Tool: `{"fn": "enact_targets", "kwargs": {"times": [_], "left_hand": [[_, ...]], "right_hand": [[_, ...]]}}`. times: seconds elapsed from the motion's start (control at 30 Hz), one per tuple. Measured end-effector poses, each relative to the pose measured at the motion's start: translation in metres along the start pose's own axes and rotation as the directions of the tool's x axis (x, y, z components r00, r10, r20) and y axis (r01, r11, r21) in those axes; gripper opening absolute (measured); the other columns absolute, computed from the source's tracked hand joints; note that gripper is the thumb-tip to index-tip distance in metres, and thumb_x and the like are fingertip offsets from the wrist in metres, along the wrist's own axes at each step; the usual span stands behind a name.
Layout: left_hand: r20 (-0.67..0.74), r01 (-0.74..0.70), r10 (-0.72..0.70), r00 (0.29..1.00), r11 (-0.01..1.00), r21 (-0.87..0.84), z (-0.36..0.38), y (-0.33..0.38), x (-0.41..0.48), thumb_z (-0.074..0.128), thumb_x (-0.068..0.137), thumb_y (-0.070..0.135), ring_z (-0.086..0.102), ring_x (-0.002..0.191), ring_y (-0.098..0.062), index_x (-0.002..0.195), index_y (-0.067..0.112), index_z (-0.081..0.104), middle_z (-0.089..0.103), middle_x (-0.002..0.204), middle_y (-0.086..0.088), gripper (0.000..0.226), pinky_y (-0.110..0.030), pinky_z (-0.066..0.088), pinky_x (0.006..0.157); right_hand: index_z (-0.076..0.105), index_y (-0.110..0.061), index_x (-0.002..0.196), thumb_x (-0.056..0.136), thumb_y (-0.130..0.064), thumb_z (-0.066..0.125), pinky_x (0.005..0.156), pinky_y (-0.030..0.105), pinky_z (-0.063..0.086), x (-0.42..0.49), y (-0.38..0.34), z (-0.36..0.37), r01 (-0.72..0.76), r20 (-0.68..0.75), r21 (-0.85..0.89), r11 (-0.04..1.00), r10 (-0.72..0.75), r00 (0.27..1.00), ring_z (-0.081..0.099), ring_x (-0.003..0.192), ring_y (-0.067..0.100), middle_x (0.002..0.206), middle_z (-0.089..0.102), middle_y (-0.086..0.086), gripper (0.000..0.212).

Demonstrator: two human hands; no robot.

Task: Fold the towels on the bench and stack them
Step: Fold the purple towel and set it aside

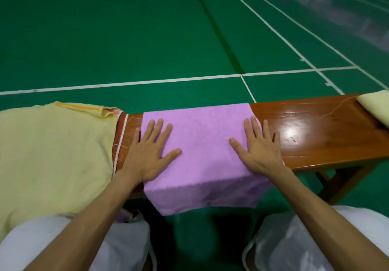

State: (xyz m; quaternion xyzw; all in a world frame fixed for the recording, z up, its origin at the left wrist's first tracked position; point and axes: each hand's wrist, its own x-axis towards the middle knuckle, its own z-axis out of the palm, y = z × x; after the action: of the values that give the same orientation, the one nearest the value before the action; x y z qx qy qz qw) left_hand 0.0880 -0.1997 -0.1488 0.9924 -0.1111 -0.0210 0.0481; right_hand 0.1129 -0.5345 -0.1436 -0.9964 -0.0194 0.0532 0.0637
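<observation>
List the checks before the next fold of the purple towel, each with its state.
1. Purple towel smooth on the bench: ok.
2. Left hand flat across its left edge: ok.
3. Right hand flat across its right edge: ok.
4. Towel wholly on the bench: not ok, near end hangs over the front.
5. Yellow towel at left apart from it: ok.

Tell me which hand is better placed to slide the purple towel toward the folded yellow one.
Probably the right hand: it lies flat on the right edge of the purple towel, nearest the folded yellow towel. The left hand rests at the opposite edge.
</observation>
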Motion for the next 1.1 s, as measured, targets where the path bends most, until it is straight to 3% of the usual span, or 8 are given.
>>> {"fn": "enact_targets", "kwargs": {"times": [0.13, 0.23, 0.37, 0.53, 0.73, 0.83, 0.93, 1.1], "left_hand": [[-0.061, 0.004, -0.012, 0.998, 0.991, -0.132, -0.008, 0.005, -0.007, 0.012, 0.096, 0.08, -0.012, 0.159, -0.017, 0.165, 0.029, 0.002, -0.008, 0.172, 0.002, 0.087, -0.051, -0.002, 0.129], [-0.29, 0.155, -0.21, 0.934, 0.967, -0.202, -0.022, 0.022, -0.017, 0.047, 0.099, 0.064, 0.039, 0.144, -0.033, 0.154, 0.012, 0.039, 0.041, 0.159, -0.013, 0.076, -0.05, 0.036, 0.117], [-0.217, 0.511, -0.566, 0.795, 0.819, -0.262, -0.031, 0.026, -0.028, 0.075, 0.085, 0.057, 0.06, 0.105, -0.034, 0.119, 0.007, 0.055, 0.06, 0.118, -0.015, 0.065, -0.044, 0.053, 0.084], [-0.04, 0.407, -0.494, 0.868, 0.757, -0.512, -0.029, 0.011, -0.018, 0.078, 0.091, 0.035, 0.065, 0.075, -0.028, 0.08, 0.013, 0.065, 0.066, 0.076, -0.004, 0.028, -0.047, 0.059, 0.075], [0.151, 0.306, -0.38, 0.913, 0.389, -0.869, -0.057, 0.003, -0.025, 0.068, 0.099, 0.024, 0.07, 0.101, -0.024, 0.102, 0.014, 0.062, 0.072, 0.107, -0.004, 0.013, -0.044, 0.06, 0.084], [0.236, 0.313, -0.308, 0.922, 0.231, -0.921, -0.072, -0.003, -0.036, 0.079, 0.089, 0.014, 0.075, 0.099, -0.023, 0.126, 0.022, 0.054, 0.076, 0.111, -0.003, 0.046, -0.039, 0.061, 0.072], [0.15, 0.23, -0.278, 0.949, 0.283, -0.931, -0.073, -0.014, -0.045, 0.081, 0.085, 0.012, 0.075, 0.1, -0.02, 0.137, 0.036, 0.053, 0.079, 0.11, 0.003, 0.063, -0.037, 0.062, 0.071], [-0.045, 0.131, -0.303, 0.952, 0.534, -0.835, -0.074, -0.026, -0.055, 0.079, 0.088, 0.011, 0.072, 0.092, -0.002, 0.121, 0.023, 0.074, 0.08, 0.089, 0.007, 0.035, -0.021, 0.055, 0.076]], "right_hand": [[0.031, -0.024, 0.158, 0.094, -0.079, 0.019, 0.121, 0.054, 0.023, -0.007, 0.004, -0.012, 0.022, -0.13, 0.219, 0.976, 0.007, 0.991, 0.027, 0.151, 0.033, 0.166, 0.028, 0.005, 0.086], [0.051, -0.016, 0.138, 0.099, -0.057, 0.05, 0.095, 0.044, 0.049, -0.006, 0.008, -0.026, 0.007, -0.296, 0.447, 0.895, 0.14, 0.945, 0.055, 0.115, 0.027, 0.132, 0.053, 0.008, 0.056], [0.058, -0.014, 0.101, 0.093, -0.04, 0.067, 0.067, 0.032, 0.043, 0.001, 0.011, -0.036, -0.141, -0.185, 0.317, 0.938, 0.208, 0.96, 0.058, 0.082, 0.022, 0.098, 0.062, 0.004, 0.029], [0.061, -0.014, 0.076, 0.09, -0.016, 0.067, 0.056, 0.027, 0.037, 0.002, 0.011, -0.043, -0.121, -0.059, 0.5, 0.857, 0.173, 0.983, 0.059, 0.069, 0.023, 0.074, 0.064, 0.006, 0.015], [0.058, -0.02, 0.114, 0.096, -0.012, 0.068, 0.068, 0.035, 0.049, 0.002, 0.035, -0.062, -0.148, 0.125, 0.917, 0.37, 0.086, 0.988, 0.065, 0.101, 0.031, 0.111, 0.066, 0.013, 0.022], [0.051, -0.036, 0.133, 0.093, 0.008, 0.063, 0.057, 0.026, 0.055, -0.006, 0.043, -0.067, -0.057, 0.078, 0.982, 0.178, -0.116, 0.99, 0.073, 0.08, 0.018, 0.085, 0.074, 0.003, 0.06], [0.069, -0.02, 0.128, 0.089, 0.007, 0.067, 0.062, 0.024, 0.059, -0.007, 0.048, -0.071, 0.021, 0.026, 0.976, 0.217, -0.213, 0.977, 0.069, 0.079, 0.018, 0.083, 0.075, 0.002, 0.047], [0.076, -0.009, 0.115, 0.085, 0.001, 0.073, 0.079, 0.039, 0.064, -0.009, 0.051, -0.072, 0.078, -0.036, 0.949, 0.306, -0.142, 0.989, 0.072, 0.094, 0.029, 0.104, 0.076, 0.02, 0.031]]}}
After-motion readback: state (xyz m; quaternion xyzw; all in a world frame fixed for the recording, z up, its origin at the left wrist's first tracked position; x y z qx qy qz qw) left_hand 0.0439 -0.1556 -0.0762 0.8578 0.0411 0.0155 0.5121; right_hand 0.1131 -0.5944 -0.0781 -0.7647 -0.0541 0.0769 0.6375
